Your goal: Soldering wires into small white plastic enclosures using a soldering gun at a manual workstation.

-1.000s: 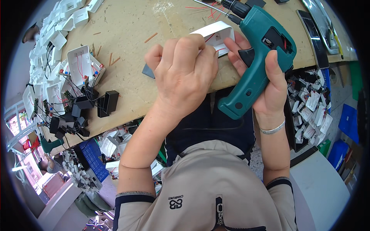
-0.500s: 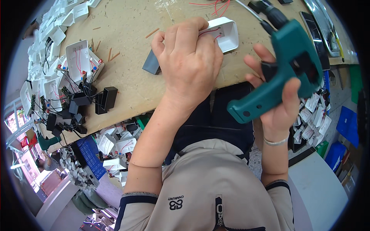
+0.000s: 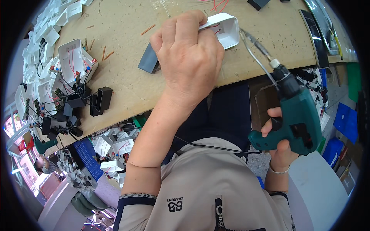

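My left hand (image 3: pixel 189 57) is closed around a white plastic housing (image 3: pixel 230 34), whose open side shows red wires inside. The near end of the housing is hidden by the fingers. Beside that hand, partly under it, lies a dark grey box (image 3: pixel 148 59). My right hand (image 3: pixel 283 157) grips the handle of a green soldering gun (image 3: pixel 300 117), with fingers at its black trigger. The gun's metal tip and thin feed tube point up toward the right end of the housing, close to it; I cannot tell whether they touch.
Wired white housings (image 3: pixel 69 61) and black boxes (image 3: pixel 101 101) crowd the table's left side. Several brown sticks (image 3: pixel 109 55) lie near them. A black cable (image 3: pixel 216 146) runs from the gun across my lap. At the right lies a dark flat device (image 3: pixel 314 38).
The soldering gun has come down toward my body in my right hand, and its tip now points at the housing. My left hand stays nearly where it was, still holding the housing.
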